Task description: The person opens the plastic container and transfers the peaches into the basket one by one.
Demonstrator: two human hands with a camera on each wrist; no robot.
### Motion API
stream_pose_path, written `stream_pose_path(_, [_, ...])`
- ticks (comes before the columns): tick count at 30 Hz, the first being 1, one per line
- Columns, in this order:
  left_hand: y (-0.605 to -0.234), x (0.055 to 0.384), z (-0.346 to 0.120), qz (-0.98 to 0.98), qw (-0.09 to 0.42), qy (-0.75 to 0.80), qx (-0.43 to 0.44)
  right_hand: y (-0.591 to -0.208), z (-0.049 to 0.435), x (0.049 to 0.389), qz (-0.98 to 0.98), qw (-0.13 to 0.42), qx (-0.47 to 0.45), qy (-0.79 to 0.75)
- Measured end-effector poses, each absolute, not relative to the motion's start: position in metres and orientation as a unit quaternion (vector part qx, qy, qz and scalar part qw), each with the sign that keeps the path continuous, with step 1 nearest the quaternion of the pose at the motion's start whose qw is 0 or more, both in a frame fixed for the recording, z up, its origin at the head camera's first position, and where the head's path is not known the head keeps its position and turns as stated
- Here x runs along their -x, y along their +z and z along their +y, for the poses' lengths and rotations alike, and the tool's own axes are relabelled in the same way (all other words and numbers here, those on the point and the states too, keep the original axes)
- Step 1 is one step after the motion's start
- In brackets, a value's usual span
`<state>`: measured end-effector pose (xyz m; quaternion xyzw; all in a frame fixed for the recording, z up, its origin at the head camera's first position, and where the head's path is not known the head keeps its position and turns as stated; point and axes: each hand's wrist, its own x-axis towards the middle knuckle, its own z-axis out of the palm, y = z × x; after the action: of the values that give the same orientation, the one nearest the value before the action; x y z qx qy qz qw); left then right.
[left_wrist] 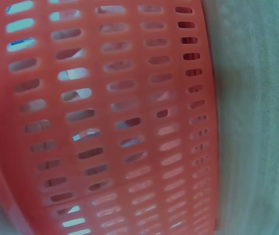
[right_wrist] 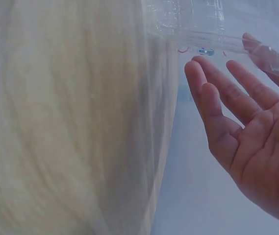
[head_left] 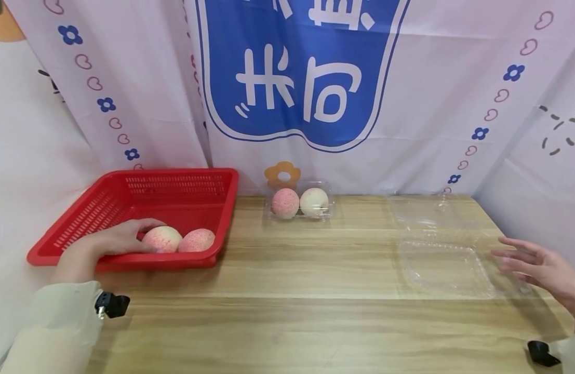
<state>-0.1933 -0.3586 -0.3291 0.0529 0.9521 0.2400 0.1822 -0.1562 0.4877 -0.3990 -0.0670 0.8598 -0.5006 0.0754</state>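
Note:
In the head view, my left hand reaches over the front wall of a red plastic basket and grips a cream-and-pink peach at its left side. A pinker peach lies against it on the right, inside the basket. My right hand is at the right edge of the table beside an open clear plastic clamshell box. Its fingers are spread and loosely bent, as the right wrist view shows, with nothing in the palm. The left wrist view shows only the slotted basket wall and a sleeve; the left hand is hidden there.
At the back middle, a clear box holds a pink peach and a cream one. The wood-grain table meets a printed cloth behind; white cloth hangs at both sides.

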Motion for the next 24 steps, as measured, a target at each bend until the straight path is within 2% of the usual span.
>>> stream_pose_path(6, [-0.324,0.185,-0.353,0.963,0.159,0.214,-0.039,-0.392,0.481,0.162,0.9,0.022,0.05,-0.433])
stream_pose_path(14, [-0.31,0.179,-0.327,0.964,0.071,0.245,-0.072,-0.379,0.463,0.162,0.926,-0.024,0.03,-0.375])
stream_pose_path(18, [-0.298,0.177,-0.309,0.956,0.049,0.276,-0.091,-0.37,0.451,0.164,0.932,-0.035,0.036,-0.358])
stream_pose_path(24, [-0.287,0.174,-0.281,0.94,0.014,0.324,-0.11,-0.349,0.423,0.169,0.936,-0.019,0.029,-0.351])
